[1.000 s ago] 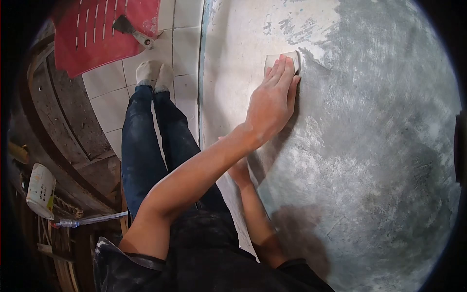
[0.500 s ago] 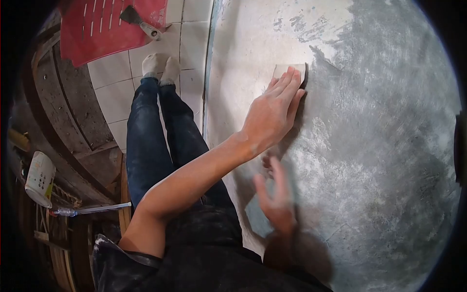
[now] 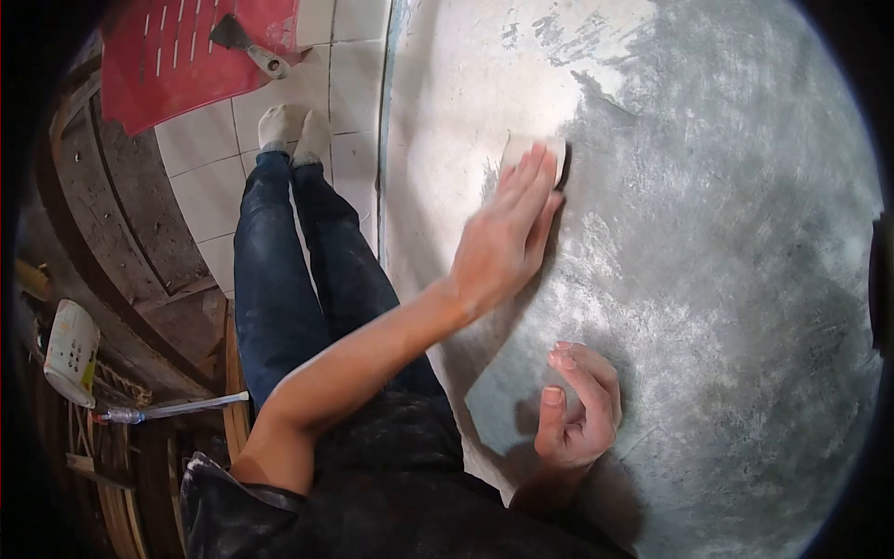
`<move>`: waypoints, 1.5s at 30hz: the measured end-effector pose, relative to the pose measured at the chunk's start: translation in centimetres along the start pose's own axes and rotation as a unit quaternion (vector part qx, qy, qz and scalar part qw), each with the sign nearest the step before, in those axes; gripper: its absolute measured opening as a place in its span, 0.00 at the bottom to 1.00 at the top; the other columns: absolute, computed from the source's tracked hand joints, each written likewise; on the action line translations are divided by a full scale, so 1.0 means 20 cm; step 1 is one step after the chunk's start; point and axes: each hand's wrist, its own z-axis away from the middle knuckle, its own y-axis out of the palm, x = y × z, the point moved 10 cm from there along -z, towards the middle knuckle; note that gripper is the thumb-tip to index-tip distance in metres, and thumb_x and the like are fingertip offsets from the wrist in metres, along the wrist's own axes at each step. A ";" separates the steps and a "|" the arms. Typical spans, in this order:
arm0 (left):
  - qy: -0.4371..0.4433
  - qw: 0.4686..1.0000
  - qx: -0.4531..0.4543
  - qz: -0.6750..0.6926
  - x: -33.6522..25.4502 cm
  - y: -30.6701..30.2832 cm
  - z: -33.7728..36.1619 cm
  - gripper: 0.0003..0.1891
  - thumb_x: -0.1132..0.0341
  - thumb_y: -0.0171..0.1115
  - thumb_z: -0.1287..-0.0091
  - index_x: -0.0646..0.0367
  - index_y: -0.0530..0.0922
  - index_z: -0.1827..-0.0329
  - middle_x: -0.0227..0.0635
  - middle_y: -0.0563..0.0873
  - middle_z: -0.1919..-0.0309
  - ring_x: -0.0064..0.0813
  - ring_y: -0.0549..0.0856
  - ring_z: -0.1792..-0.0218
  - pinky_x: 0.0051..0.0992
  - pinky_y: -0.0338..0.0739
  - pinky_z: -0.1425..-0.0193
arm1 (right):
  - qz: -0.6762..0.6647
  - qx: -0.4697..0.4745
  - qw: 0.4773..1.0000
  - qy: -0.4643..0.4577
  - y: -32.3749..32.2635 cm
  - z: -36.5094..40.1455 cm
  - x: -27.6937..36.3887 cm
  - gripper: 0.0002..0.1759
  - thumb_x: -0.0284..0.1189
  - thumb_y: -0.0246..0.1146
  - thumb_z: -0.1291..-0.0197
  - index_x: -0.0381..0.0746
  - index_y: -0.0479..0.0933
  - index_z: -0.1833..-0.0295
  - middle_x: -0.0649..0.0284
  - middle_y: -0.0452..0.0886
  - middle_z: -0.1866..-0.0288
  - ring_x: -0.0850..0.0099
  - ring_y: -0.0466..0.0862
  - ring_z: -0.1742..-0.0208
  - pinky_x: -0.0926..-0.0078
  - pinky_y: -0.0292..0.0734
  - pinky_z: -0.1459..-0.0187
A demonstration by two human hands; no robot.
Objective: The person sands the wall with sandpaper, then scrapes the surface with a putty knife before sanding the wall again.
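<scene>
My left hand (image 3: pixel 503 233) reaches across the picture with its fingers laid flat over a pale sheet of sandpaper (image 3: pixel 557 147), pressing it to the wall (image 3: pixel 708 279). Only the upper part and edges of the sheet show past my fingertips. White patches and grey, smeared areas cover the wall surface. Lower down, my right hand (image 3: pixel 587 410) is held in front of the grey part, fingers loosely curled and thumb apart, with nothing in it.
A red slotted plastic seat (image 3: pixel 177 93) at the upper left carries a putty knife (image 3: pixel 250 47). Pale tiles (image 3: pixel 209 191) lie around my feet. On the left are a white perforated basket (image 3: pixel 72 349), a clear tube-like stick (image 3: pixel 191 406) and wooden pieces.
My left hand has slid a little downward in the picture with the sandpaper. My right hand, blurred before, has moved right with its fingers now curled. The view has shifted slightly.
</scene>
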 end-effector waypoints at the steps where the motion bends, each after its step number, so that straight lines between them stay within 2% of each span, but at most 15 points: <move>1: 0.010 1.000 0.004 -0.005 -0.03 0.00 0.05 0.23 0.69 0.58 0.26 0.69 0.70 0.31 0.59 0.75 0.34 0.52 0.75 0.33 0.40 0.69 0.27 | 0.002 0.000 1.000 0.000 0.00 0.00 0.00 0.12 0.21 0.61 0.37 0.32 0.80 0.49 0.54 0.83 0.54 0.56 0.86 0.54 0.60 0.85 0.51; 3: 0.003 1.000 0.011 -0.002 -0.03 0.00 0.07 0.23 0.69 0.58 0.26 0.69 0.69 0.30 0.58 0.74 0.33 0.52 0.74 0.32 0.41 0.68 0.26 | 0.003 0.003 1.000 0.002 0.00 -0.01 0.00 0.12 0.21 0.61 0.37 0.32 0.80 0.49 0.54 0.83 0.54 0.56 0.86 0.53 0.61 0.84 0.51; 5: 0.001 1.000 0.007 -0.001 0.00 0.00 -0.01 0.24 0.71 0.58 0.27 0.68 0.68 0.29 0.57 0.72 0.31 0.51 0.71 0.29 0.40 0.65 0.24 | 0.009 0.002 1.000 0.005 0.00 0.00 0.00 0.12 0.21 0.61 0.37 0.32 0.80 0.48 0.54 0.83 0.54 0.56 0.86 0.53 0.62 0.84 0.51; 8: 0.020 0.999 -0.023 -0.019 0.04 -0.02 -0.20 0.25 0.71 0.58 0.27 0.67 0.67 0.28 0.57 0.70 0.30 0.51 0.71 0.29 0.40 0.65 0.24 | 0.017 0.002 1.000 0.006 0.00 0.00 0.00 0.13 0.21 0.61 0.37 0.32 0.80 0.48 0.53 0.83 0.53 0.56 0.86 0.53 0.63 0.84 0.51; 14: 0.017 0.999 0.032 0.016 -0.05 0.01 0.13 0.25 0.71 0.58 0.27 0.65 0.67 0.28 0.57 0.71 0.30 0.51 0.71 0.29 0.42 0.65 0.24 | 0.010 0.006 1.000 0.017 0.01 0.00 -0.01 0.13 0.20 0.62 0.38 0.32 0.81 0.47 0.53 0.84 0.53 0.58 0.86 0.54 0.65 0.83 0.52; 18: 0.014 1.000 0.000 -0.013 0.00 -0.01 -0.06 0.24 0.69 0.57 0.26 0.66 0.68 0.29 0.55 0.72 0.31 0.51 0.72 0.30 0.45 0.65 0.25 | 0.011 0.013 1.000 0.015 0.01 0.01 -0.02 0.15 0.19 0.62 0.39 0.32 0.80 0.47 0.52 0.84 0.53 0.58 0.86 0.54 0.66 0.83 0.52; 20: 0.008 0.999 -0.018 -0.041 0.04 -0.01 -0.20 0.24 0.67 0.57 0.26 0.67 0.69 0.29 0.54 0.73 0.31 0.51 0.74 0.31 0.46 0.64 0.25 | 0.025 0.018 0.999 0.009 0.02 0.01 -0.01 0.13 0.21 0.60 0.37 0.31 0.79 0.47 0.51 0.84 0.55 0.60 0.85 0.54 0.67 0.83 0.53; 23: 0.000 0.997 -0.003 -0.080 0.02 0.00 -0.07 0.24 0.66 0.55 0.25 0.67 0.68 0.29 0.54 0.73 0.31 0.51 0.75 0.31 0.48 0.61 0.24 | 0.030 0.022 0.999 0.011 0.02 0.01 -0.01 0.13 0.21 0.58 0.36 0.30 0.78 0.47 0.51 0.84 0.56 0.61 0.85 0.55 0.67 0.83 0.53; 26: -0.025 0.995 0.033 -0.094 -0.01 0.02 0.06 0.25 0.65 0.53 0.24 0.68 0.67 0.28 0.53 0.71 0.29 0.48 0.69 0.27 0.51 0.56 0.22 | 0.025 0.026 0.999 0.015 0.03 0.01 -0.01 0.13 0.21 0.58 0.36 0.30 0.78 0.47 0.51 0.84 0.56 0.60 0.85 0.55 0.67 0.83 0.52; 31: -0.039 0.990 0.014 -0.134 0.06 0.01 -0.10 0.25 0.61 0.46 0.21 0.69 0.67 0.28 0.51 0.70 0.28 0.46 0.67 0.25 0.51 0.52 0.21 | 0.028 0.029 0.999 0.013 0.04 0.01 -0.01 0.13 0.21 0.58 0.36 0.30 0.78 0.47 0.51 0.85 0.56 0.60 0.85 0.54 0.67 0.82 0.52; 36: -0.027 0.996 0.022 -0.084 0.04 0.01 0.06 0.23 0.66 0.51 0.23 0.65 0.68 0.28 0.49 0.73 0.30 0.44 0.70 0.27 0.51 0.56 0.23 | 0.026 0.029 0.999 0.016 0.05 0.00 -0.01 0.13 0.22 0.59 0.36 0.31 0.78 0.47 0.52 0.86 0.57 0.61 0.85 0.54 0.68 0.82 0.52; 38: -0.020 0.996 0.042 -0.082 0.02 0.02 0.14 0.23 0.67 0.53 0.24 0.64 0.68 0.28 0.48 0.74 0.30 0.43 0.71 0.27 0.51 0.57 0.23 | 0.015 0.033 0.999 0.017 0.04 0.00 -0.01 0.14 0.19 0.61 0.39 0.31 0.80 0.47 0.52 0.85 0.54 0.59 0.85 0.54 0.67 0.83 0.52; 42: 0.016 0.989 0.003 -0.147 0.08 0.00 -0.06 0.23 0.66 0.54 0.25 0.65 0.69 0.28 0.48 0.75 0.31 0.42 0.72 0.28 0.50 0.57 0.23 | 0.009 0.030 0.999 0.017 0.04 0.00 -0.02 0.15 0.18 0.62 0.40 0.31 0.80 0.47 0.52 0.84 0.52 0.58 0.86 0.54 0.66 0.83 0.52; 45: -0.005 0.992 0.004 -0.127 0.08 -0.01 -0.04 0.23 0.66 0.55 0.25 0.64 0.69 0.28 0.47 0.74 0.30 0.43 0.72 0.29 0.49 0.56 0.23 | 0.010 0.031 0.999 0.008 0.04 0.00 -0.01 0.15 0.18 0.62 0.40 0.32 0.80 0.46 0.52 0.84 0.53 0.58 0.86 0.54 0.66 0.83 0.52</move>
